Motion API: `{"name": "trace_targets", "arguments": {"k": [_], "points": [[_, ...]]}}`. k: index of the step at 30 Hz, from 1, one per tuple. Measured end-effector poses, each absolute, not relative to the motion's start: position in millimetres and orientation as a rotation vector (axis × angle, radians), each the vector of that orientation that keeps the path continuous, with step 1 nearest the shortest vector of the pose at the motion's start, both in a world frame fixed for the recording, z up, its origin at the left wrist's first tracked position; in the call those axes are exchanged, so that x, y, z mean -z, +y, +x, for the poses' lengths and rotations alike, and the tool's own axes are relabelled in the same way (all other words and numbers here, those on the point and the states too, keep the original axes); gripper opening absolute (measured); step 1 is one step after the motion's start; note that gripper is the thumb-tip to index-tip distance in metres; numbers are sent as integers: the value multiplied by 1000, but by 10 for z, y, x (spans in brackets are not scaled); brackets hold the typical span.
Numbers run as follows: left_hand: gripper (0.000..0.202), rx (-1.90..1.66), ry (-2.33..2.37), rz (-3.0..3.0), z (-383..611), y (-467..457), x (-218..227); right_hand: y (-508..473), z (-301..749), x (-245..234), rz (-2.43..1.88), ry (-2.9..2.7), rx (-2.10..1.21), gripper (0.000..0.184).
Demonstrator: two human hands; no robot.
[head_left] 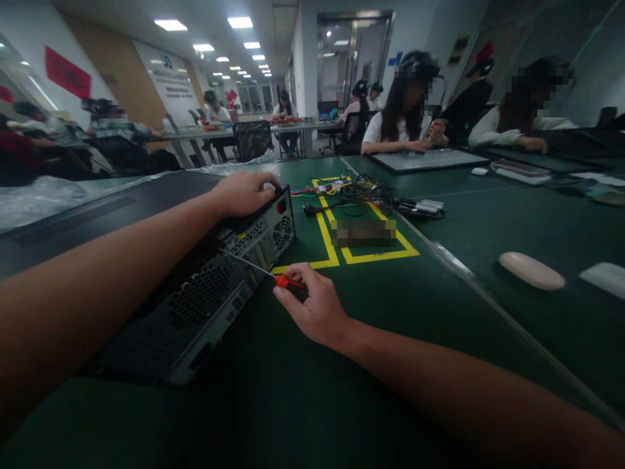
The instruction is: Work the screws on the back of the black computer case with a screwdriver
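**Screwdriver (282, 281) held to the back of a computer case (208, 296)**

The right hand (319, 306) has its fingers closed round the red-and-black handle of the screwdriver, whose thin shaft slants up and left to the back of the computer case (whether the tip touches the metal, I cannot tell). The left hand (244, 193) lies palm down on top of the case near its rear corner, fingers loosely extended rather than clenched. The case lies on its side on the green table (312, 404), its back panel facing toward the right hand. Just past that corner, a tangle of cables (364, 190) lies over yellow tape (381, 257). Further right, a pale oval thing (531, 271) rests on the table. Across from it, a person in a white top (375, 130) sits at a flat, dark-framed panel (432, 160).
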State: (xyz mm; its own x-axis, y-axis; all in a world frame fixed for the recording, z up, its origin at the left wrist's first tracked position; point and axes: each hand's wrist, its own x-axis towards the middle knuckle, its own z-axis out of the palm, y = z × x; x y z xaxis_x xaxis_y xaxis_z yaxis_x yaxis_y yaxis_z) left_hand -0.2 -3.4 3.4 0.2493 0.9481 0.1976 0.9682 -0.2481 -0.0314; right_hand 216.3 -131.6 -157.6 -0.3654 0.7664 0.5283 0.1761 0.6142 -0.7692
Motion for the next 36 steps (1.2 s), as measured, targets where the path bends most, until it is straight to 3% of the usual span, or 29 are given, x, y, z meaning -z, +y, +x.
{"name": "trace_targets", "arguments": {"k": [28, 36], "points": [[64, 207, -1840, -2363, -6, -26, -43, -1315, 2157, 1597, -749, -1871, -757, 26], [64, 189, -1855, -2351, 10, -43, -41, -1305, 2147, 1600, -709, -1853, -816, 16]]}}
